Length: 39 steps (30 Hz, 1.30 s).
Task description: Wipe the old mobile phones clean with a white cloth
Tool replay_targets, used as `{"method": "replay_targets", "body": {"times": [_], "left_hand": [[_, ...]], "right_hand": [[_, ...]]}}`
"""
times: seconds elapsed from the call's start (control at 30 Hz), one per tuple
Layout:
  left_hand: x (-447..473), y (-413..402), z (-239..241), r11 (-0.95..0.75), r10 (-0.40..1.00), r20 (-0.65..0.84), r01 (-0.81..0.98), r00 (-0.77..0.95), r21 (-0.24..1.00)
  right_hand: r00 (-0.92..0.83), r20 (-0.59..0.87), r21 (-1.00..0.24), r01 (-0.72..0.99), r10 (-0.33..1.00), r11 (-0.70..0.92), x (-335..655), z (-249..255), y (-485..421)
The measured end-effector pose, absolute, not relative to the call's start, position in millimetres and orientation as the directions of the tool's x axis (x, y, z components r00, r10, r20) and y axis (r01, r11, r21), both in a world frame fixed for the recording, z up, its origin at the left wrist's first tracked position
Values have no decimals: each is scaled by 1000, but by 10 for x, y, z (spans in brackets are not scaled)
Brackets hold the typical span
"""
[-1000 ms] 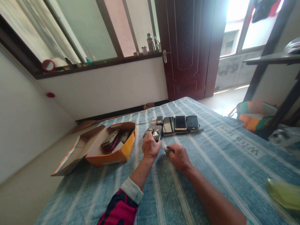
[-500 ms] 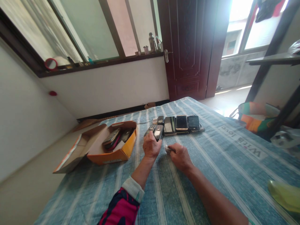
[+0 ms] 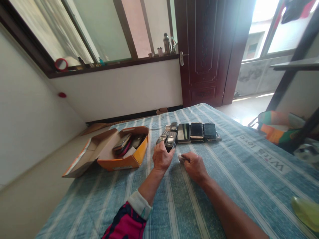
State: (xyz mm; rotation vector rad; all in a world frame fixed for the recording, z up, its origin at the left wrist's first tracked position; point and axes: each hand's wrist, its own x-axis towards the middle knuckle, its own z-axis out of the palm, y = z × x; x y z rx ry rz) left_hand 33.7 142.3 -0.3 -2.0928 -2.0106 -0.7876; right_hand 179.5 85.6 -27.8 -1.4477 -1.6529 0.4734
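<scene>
My left hand (image 3: 162,156) is at the lower ends of two keypad phones, its fingers and thumb round the near end of the dark keypad phone (image 3: 171,139). Just left of that phone lies a grey keypad phone (image 3: 163,136), partly covered by my fingers. My right hand (image 3: 194,166) is closed on a small white cloth (image 3: 180,158), most of it hidden in the fist, a little right of my left hand. Touchscreen phones lie in a row to the right: a striped-looking one (image 3: 183,132), a gold-edged one (image 3: 196,130) and a dark one (image 3: 209,130).
An open orange cardboard box (image 3: 124,162) with several phones inside stands at the left, its lid folded outward. Two small phones, one dark (image 3: 173,126), lie behind the keypad phones. The striped blue bedsheet (image 3: 239,179) lies beneath everything. A yellow-green object (image 3: 305,210) is at the right edge.
The view has shifted slightly, so everything sits a little further right. My left hand has drawn back slightly, showing more of the two keypad phones. My right hand still holds the cloth.
</scene>
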Motion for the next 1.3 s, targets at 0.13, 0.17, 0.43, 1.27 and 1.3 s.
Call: {"method": "replay_targets", "body": {"times": [0.13, 0.17, 0.43, 1.27, 1.3], "left_hand": [[244, 1325, -3, -148, 900, 435, 954, 20, 262], [211, 1297, -8, -167, 900, 434, 951, 39, 260], [-72, 1008, -42, -254, 921, 350, 946, 173, 201], [-310, 592, -217, -419, 875, 351, 884, 333, 207], [-314, 589, -220, -418, 875, 352, 884, 331, 210]], "right_hand": [[53, 355, -750, 613, 933, 250, 1794, -272, 840], [53, 353, -747, 618, 934, 247, 1794, -267, 834], [7, 378, -722, 628, 926, 290, 1815, -301, 790], [-77, 461, -640, 662, 884, 391, 1835, -463, 622], [-81, 461, -633, 668, 884, 391, 1837, -470, 619]]}}
